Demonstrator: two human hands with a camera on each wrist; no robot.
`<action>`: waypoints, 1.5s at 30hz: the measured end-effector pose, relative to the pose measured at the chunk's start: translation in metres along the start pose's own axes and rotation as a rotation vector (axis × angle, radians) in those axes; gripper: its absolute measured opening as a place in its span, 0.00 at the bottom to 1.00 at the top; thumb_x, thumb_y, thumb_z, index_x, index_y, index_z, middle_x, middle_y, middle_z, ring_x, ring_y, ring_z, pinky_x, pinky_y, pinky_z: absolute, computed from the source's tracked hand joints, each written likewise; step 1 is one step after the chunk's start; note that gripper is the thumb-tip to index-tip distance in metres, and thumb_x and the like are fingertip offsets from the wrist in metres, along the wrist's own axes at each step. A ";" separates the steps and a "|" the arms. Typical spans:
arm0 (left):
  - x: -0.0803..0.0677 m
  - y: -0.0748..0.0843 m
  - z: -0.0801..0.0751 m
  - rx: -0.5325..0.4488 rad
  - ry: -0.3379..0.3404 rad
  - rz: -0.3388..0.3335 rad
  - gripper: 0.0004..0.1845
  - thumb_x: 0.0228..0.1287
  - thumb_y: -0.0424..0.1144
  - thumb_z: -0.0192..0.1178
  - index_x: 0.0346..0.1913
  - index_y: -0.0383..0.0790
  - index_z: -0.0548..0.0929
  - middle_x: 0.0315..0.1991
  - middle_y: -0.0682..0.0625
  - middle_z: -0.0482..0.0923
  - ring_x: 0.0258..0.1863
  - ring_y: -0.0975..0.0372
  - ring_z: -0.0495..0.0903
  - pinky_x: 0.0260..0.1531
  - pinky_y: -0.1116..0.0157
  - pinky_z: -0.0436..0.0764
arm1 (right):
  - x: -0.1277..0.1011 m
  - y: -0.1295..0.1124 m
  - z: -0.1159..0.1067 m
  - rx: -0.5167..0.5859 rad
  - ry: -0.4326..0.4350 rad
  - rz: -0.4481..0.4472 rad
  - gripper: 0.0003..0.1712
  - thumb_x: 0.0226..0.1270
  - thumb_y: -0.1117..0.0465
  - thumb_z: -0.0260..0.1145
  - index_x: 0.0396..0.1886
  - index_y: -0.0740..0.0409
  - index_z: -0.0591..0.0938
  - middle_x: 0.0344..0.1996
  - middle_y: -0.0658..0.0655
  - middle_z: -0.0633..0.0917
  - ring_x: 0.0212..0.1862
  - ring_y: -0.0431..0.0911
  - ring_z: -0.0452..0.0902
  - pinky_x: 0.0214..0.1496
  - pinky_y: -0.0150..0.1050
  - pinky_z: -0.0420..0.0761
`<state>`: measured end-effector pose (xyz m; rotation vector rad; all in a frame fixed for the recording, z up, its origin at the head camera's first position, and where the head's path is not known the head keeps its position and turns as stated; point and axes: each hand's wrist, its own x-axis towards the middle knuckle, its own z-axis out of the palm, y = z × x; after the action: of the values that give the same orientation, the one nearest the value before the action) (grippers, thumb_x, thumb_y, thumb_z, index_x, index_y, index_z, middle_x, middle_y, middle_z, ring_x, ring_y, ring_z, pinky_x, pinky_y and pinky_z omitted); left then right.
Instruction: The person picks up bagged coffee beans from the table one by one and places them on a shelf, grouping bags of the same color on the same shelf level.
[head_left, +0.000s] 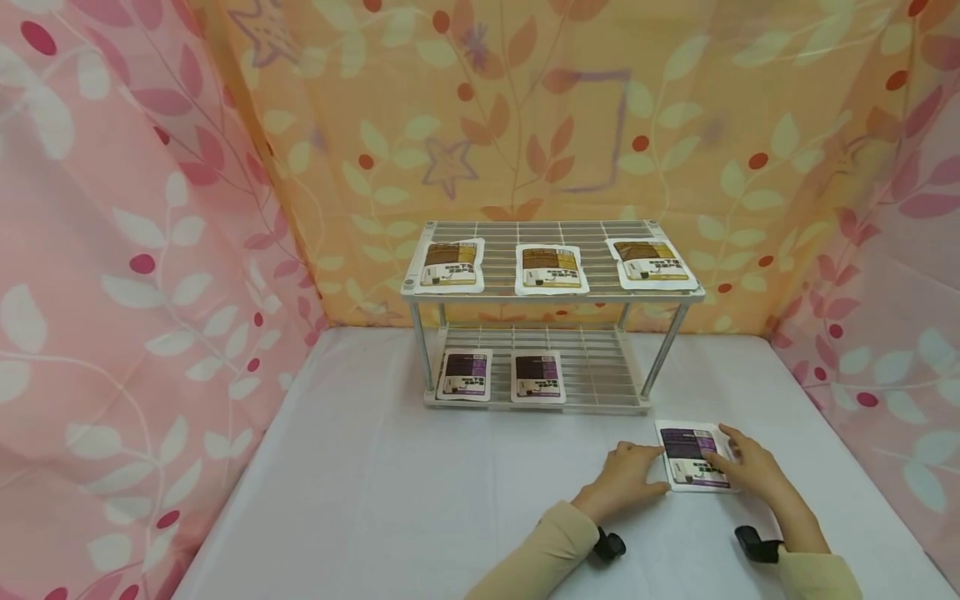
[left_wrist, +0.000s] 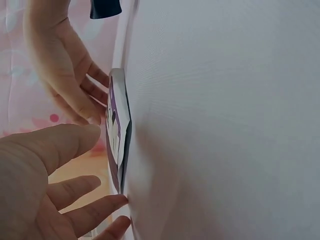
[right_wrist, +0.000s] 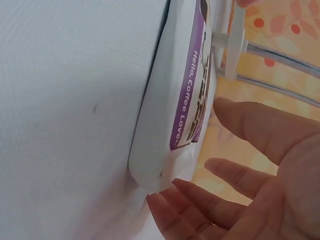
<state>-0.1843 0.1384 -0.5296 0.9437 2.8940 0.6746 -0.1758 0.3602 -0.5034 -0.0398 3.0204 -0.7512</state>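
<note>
A flat white packet with a purple label (head_left: 693, 457) lies on the white table, in front of the rack's right end. My left hand (head_left: 628, 475) lies at its left edge, fingers straight, with fingertips (left_wrist: 117, 202) touching the packet (left_wrist: 118, 135) where it meets the cloth. My right hand (head_left: 748, 463) is at the right edge with relaxed fingers (right_wrist: 165, 207) against the corner of the packet (right_wrist: 185, 95) and the thumb above the label. Neither hand is curled round it.
A two-tier wire rack (head_left: 553, 292) stands at the back middle. It carries three brown-labelled packets (head_left: 551, 269) on top and two purple-labelled ones (head_left: 537, 377) on the left of the lower shelf. Patterned curtains wall in the table on three sides.
</note>
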 end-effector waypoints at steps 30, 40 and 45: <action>-0.003 0.008 0.003 -0.033 0.022 0.103 0.29 0.59 0.53 0.60 0.63 0.50 0.71 0.57 0.60 0.74 0.55 0.67 0.72 0.52 0.72 0.70 | -0.009 -0.017 0.010 0.047 0.059 0.031 0.34 0.65 0.50 0.60 0.60 0.73 0.66 0.54 0.82 0.69 0.48 0.74 0.72 0.42 0.64 0.75; -0.012 -0.003 0.004 -0.168 0.101 0.132 0.26 0.60 0.47 0.60 0.61 0.46 0.73 0.57 0.55 0.75 0.57 0.66 0.72 0.54 0.73 0.69 | -0.011 -0.024 0.018 0.070 0.057 0.042 0.36 0.64 0.50 0.60 0.61 0.72 0.66 0.56 0.82 0.67 0.47 0.73 0.72 0.43 0.63 0.76; -0.015 -0.008 0.002 -0.212 0.128 0.130 0.24 0.61 0.45 0.60 0.60 0.44 0.74 0.57 0.51 0.75 0.58 0.64 0.71 0.57 0.72 0.68 | -0.010 -0.030 0.021 0.083 0.071 0.040 0.35 0.64 0.50 0.61 0.62 0.71 0.65 0.56 0.81 0.66 0.46 0.72 0.73 0.43 0.61 0.76</action>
<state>-0.1765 0.1250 -0.5361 1.1047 2.8092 1.0651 -0.1645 0.3243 -0.5073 0.0494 3.0426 -0.8918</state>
